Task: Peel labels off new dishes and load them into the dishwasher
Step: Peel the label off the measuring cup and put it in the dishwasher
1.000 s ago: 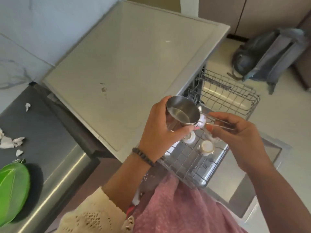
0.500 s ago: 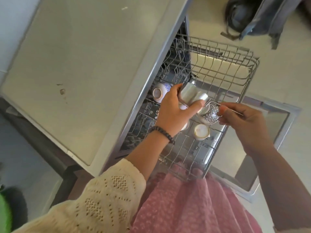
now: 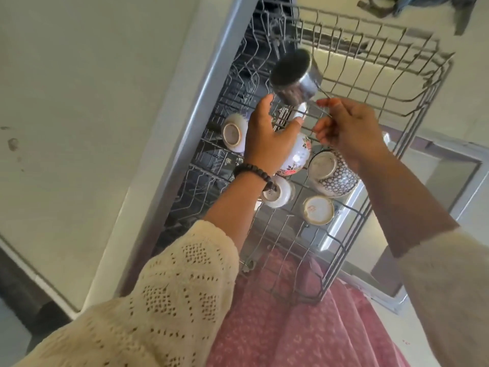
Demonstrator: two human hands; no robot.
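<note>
Steel cup (image 3: 292, 76) hangs tilted over the far half of the pulled-out dishwasher rack (image 3: 423, 83), its thin handle pinched by the right hand (image 3: 349, 131). The left hand (image 3: 268, 140) is spread just beneath, not touching. Bowls (image 3: 332, 172) sit upturned near the rack's front edge.

Pale countertop (image 3: 87, 107) at left, light floor (image 3: 471, 83) at right, dark bag (image 3: 423, 4) along the top edge.
</note>
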